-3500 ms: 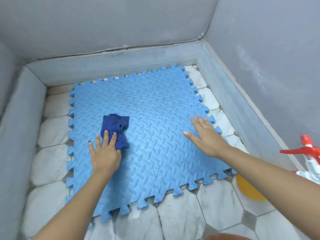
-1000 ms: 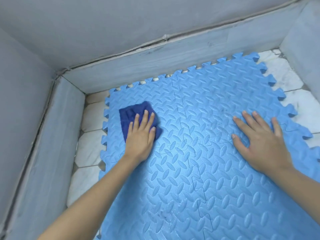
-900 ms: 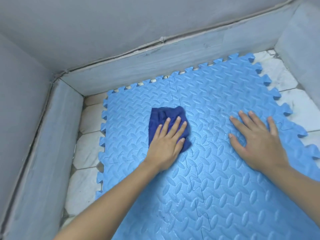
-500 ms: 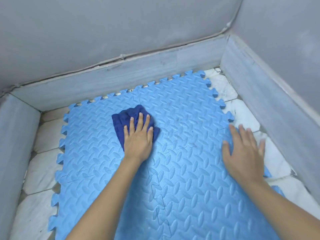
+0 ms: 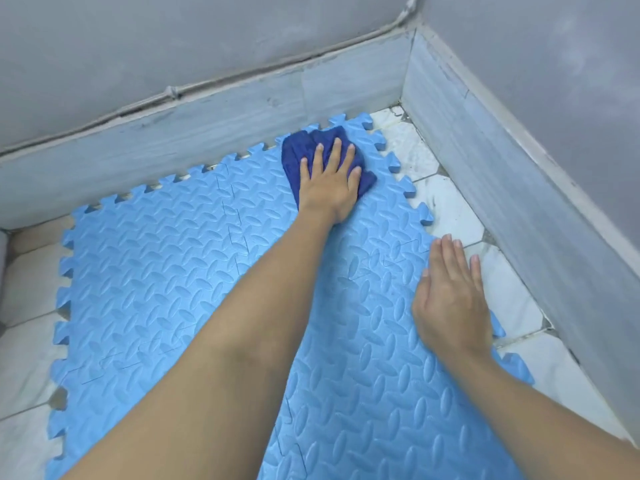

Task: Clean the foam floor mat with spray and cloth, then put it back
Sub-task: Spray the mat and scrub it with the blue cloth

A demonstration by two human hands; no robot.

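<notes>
Blue interlocking foam floor mat (image 5: pixel 173 271) lay flat on the pale tiled floor (image 5: pixel 450 209) as your left hand (image 5: pixel 329 188), fingers straight and slightly spread, carried the crumpled dark-blue cloth (image 5: pixel 298 150) from mid-mat into the far right corner. Your right hand (image 5: pixel 450 299), fingers straight and together, braced the near right edge; wiping looked well advanced.

The left hand (image 5: pixel 329 183) covers the middle of the dark blue cloth (image 5: pixel 294 154), leaving only its edges visible. The foam mat (image 5: pixel 166 258) runs off the bottom edge, its near corners unseen, and both forearms hide strips of its surface.
</notes>
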